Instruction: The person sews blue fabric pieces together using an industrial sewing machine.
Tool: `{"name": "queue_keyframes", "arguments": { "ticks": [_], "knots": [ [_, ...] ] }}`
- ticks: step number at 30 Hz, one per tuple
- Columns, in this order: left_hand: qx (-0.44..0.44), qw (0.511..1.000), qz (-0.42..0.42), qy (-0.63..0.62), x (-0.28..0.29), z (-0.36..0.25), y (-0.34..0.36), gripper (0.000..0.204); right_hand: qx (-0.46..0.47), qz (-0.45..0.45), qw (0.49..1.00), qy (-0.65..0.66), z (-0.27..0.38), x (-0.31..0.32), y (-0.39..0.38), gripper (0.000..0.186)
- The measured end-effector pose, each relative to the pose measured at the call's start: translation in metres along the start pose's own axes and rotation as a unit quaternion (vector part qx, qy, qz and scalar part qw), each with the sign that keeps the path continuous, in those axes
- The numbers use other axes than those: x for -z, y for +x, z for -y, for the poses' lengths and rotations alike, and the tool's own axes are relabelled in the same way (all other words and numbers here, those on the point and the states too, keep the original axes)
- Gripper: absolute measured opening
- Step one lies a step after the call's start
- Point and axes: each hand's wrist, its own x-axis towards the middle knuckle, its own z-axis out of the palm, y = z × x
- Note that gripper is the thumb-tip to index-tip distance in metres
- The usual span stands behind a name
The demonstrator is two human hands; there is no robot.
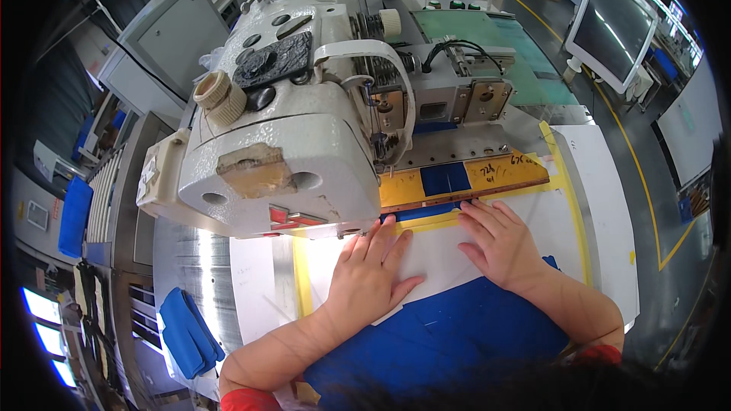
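Note:
My left hand [371,266] lies flat on the white work surface [434,255], fingers spread, their tips at the blue fabric edge [422,214] beside the machine head. To its right, my right hand [499,245] rests with fingers stretched out and thumb apart, its fingertips at the same blue edge. Just beyond them a yellow clamp plate [495,173] with handwriting spans the fabric, and blue cloth shows in its middle opening. A large blue fabric piece [464,331] spreads between my forearms. The white sewing machine head [282,160] stands over my left fingertips.
Folded blue pieces [186,332] lie on the metal table at the left. Yellow tape [571,209] borders the white surface. A monitor [613,27] stands at the far right, a grey cabinet [171,38] at the far left. A green table section [487,38] extends behind the clamp.

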Motion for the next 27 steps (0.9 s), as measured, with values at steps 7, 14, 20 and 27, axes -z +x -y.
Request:
{"name": "queue_keyframes", "arguments": {
  "ticks": [7, 14, 20, 27],
  "knots": [
    [-0.001, 0.999, -0.016, 0.040, 0.0005, 0.0002, -0.0008, 0.062, 0.005, -0.020, 0.999, -0.025, 0.0009, -0.0037, 0.0020, 0.043],
    [0.001, 1.000, -0.011, 0.027, 0.0016, -0.0016, 0.0009, 0.061, 0.004, -0.031, 0.999, -0.015, 0.0007, -0.0039, 0.0006, 0.043],
    [-0.003, 1.000, -0.014, 0.026, 0.0026, -0.0034, 0.0024, 0.058, 0.011, -0.031, 0.999, -0.026, -0.0008, -0.0041, 0.0010, 0.043],
    [0.011, 0.998, -0.002, 0.060, 0.0085, -0.0006, -0.0006, 0.059, 0.008, -0.031, 0.999, -0.034, -0.0013, -0.0063, -0.0011, 0.043]
  ]
}}
